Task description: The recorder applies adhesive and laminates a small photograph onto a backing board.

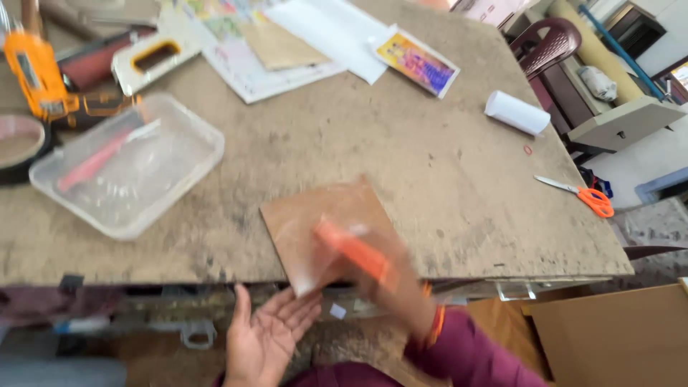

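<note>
A small brown board [315, 215] lies at the near edge of the worn wooden table [401, 143], one corner hanging over the edge. My right hand [390, 276], blurred by motion, grips an orange tool [355, 251] over the board's near right part. My left hand [269, 337] is held palm up below the table edge, fingers apart, under the board's overhanging corner. It holds nothing. A maroon sleeve covers my right forearm, with an orange band at the wrist.
A clear plastic tray [193, 168] holding a red tool sits left. Orange-handled scissors [584, 195] and a white roll [517, 112] lie right. Papers, a picture card [417, 63], a tape roll [18, 147] and an orange tool [36, 72] fill the far side. A brown plastic chair [548, 43] stands beyond.
</note>
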